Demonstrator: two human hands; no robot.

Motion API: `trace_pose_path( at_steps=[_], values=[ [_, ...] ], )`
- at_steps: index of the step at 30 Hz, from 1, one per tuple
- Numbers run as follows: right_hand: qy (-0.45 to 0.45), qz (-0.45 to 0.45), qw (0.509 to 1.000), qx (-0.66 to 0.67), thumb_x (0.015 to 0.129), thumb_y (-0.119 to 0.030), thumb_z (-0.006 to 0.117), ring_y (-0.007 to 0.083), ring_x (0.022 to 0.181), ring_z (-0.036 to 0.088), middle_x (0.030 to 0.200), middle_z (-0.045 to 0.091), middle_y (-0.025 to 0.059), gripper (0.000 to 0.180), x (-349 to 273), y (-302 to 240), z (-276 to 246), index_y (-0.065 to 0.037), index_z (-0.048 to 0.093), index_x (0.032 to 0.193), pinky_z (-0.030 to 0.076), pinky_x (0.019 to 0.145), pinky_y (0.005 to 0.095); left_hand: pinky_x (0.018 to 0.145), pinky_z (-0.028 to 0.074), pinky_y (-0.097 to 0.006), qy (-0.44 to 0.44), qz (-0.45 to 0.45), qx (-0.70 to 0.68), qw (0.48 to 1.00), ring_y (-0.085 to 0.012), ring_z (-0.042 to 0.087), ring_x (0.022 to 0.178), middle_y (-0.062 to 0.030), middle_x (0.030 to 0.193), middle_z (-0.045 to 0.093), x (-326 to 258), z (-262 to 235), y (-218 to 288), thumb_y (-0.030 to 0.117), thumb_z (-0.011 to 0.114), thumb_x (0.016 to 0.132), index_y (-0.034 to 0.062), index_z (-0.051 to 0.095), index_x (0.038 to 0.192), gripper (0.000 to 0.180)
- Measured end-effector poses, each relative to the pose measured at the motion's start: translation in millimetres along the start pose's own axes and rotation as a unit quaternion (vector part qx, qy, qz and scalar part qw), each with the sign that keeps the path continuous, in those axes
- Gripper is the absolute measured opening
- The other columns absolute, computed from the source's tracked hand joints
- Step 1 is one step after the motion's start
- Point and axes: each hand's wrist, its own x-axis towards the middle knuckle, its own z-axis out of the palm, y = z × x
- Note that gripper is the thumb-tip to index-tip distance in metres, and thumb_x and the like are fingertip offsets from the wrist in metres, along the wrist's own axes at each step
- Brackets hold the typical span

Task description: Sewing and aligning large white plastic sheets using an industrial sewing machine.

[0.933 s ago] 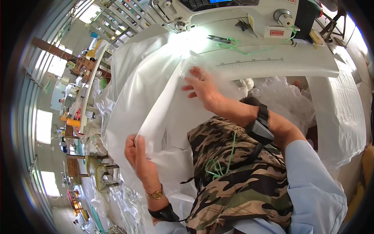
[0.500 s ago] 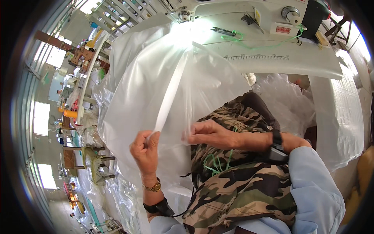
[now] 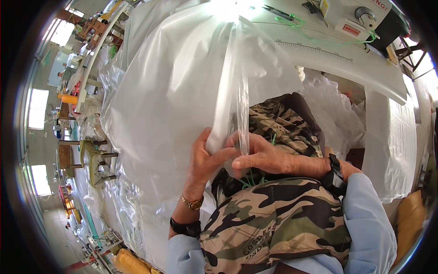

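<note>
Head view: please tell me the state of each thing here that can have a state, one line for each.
Left hand: closed, pinching the folded edge of the sheet.
Right hand: fingers bent, gripping the same fold beside the left hand.
Clear plastic sheet: lifted, folded into a ridge, crumpled.
Camouflage cloth: lying bunched on the lap.
Green thread: slack on the sewing machine table.

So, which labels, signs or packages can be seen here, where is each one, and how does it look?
Small red rectangular label: on the white sewing machine, top right.
Small yellow upright tag: top edge, left of the red label.
Large clear plastic bag: centre, held by left hand and right hand.
</note>
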Motion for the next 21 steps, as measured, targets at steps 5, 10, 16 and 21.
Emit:
trace_pose_path(
  at_steps=[5,10,16,21],
  values=[
    [0.130,0.031,0.991,-0.016,0.092,-0.008,0.058,0.0146,0.068,0.064,0.077,0.063,0.0080,0.026,0.8,9.7,-5.9,0.003,0.046,0.113,0.054,0.064,0.0277,0.071,0.048,-0.024,0.010,-0.040,-0.047,0.998,-0.0072,0.056,0.080,-0.0011,0.093,0.062,0.3,-2.5,-7.2,0.010,0.071,0.081,0.0000,0.058,0.108,0.033],
    [0.138,0.069,0.987,-0.047,0.095,-0.007,0.050,0.0121,0.071,0.064,0.077,0.065,0.0063,0.017,-10.9,13.1,-7.9,0.001,0.052,0.111,0.053,0.067,0.0266,0.068,0.048,-0.026,0.032,0.004,0.098,0.995,-0.0085,0.056,0.077,-0.0042,0.088,0.064,3.5,-23.1,-22.9,0.008,0.066,0.081,-0.0007,0.057,0.108,0.029],
    [0.146,0.049,0.949,-0.274,0.094,-0.006,0.051,0.0116,0.070,0.065,0.072,0.065,0.0057,0.010,-14.2,-10.0,15.2,0.001,0.055,0.100,0.050,0.066,0.0248,0.067,0.049,-0.038,0.068,0.016,0.296,0.953,-0.0294,0.064,0.073,-0.0188,0.084,0.065,8.5,-13.5,-29.6,0.010,0.062,0.081,-0.0014,0.055,0.104,0.027],
    [0.050,-0.203,0.777,-0.593,0.087,-0.006,0.058,0.0268,0.069,0.064,0.068,0.060,0.0088,0.007,-0.3,-18.0,17.4,-0.005,0.056,0.093,0.050,0.078,0.0364,0.067,0.048,-0.047,0.078,0.085,0.347,0.931,-0.0430,0.062,0.080,-0.0223,0.085,0.064,4.2,4.4,-25.1,0.011,0.063,0.083,0.0012,0.053,0.104,0.025]
  ],
)
